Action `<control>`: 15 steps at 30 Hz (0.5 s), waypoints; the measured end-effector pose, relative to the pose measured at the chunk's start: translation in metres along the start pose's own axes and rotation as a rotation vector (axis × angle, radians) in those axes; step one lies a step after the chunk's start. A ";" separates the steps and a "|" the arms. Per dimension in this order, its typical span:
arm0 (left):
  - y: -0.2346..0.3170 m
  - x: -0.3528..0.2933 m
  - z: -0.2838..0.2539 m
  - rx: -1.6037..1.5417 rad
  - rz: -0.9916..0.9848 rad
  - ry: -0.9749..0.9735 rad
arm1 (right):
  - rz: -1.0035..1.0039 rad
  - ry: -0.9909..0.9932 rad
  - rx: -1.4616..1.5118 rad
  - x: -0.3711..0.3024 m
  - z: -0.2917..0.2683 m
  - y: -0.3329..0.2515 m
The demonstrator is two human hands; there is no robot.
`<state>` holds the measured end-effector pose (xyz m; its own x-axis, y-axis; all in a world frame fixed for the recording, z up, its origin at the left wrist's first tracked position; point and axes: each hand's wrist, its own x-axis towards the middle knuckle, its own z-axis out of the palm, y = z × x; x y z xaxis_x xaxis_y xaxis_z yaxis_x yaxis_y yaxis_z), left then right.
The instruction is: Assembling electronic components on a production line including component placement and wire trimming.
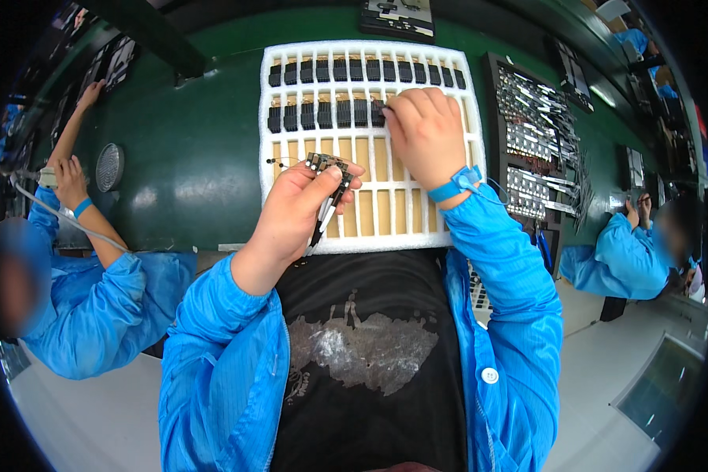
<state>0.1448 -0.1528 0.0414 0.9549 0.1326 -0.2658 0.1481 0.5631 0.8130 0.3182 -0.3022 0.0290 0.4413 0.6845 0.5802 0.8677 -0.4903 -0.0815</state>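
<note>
A white foam tray (266, 157) with rows of narrow slots lies before me on the bench. Ribbed black parts (324, 116) stand in its two far rows, some showing gold-coloured bits at their far ends. My right hand (426, 130) reaches over the second row, its fingers pinched on a black part (378, 112) at that row's right end; the fingers partly hide it. Over the tray's near left side, my left hand (295, 200) grips several small circuit boards (328, 164) between thumb and fingers. Thin dark leads and black-and-white strips hang from them.
Right of the tray, a dark rack (492, 102) carries many small boards with silvery strips (531, 141). A blue-handled tool (543, 245) lies near its front end. Co-workers in blue sleeves (94, 315) sit on both sides. A round metal dish (110, 167) is on the green bench (189, 141).
</note>
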 end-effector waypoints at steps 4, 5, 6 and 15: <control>0.000 -0.001 0.001 0.047 0.020 0.030 | 0.326 0.025 0.481 -0.004 -0.025 -0.011; 0.001 -0.002 0.002 0.019 0.024 0.047 | 0.323 0.021 0.484 -0.007 -0.035 -0.019; 0.002 -0.002 0.001 0.016 0.024 0.053 | 0.542 -0.056 0.850 -0.010 -0.045 -0.027; 0.008 -0.005 0.015 0.064 0.000 0.016 | 1.007 -0.206 1.864 -0.029 -0.086 -0.052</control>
<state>0.1451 -0.1611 0.0568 0.9509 0.1458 -0.2732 0.1644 0.5100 0.8443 0.2403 -0.3428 0.0862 0.6833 0.6933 -0.2289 -0.5272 0.2517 -0.8116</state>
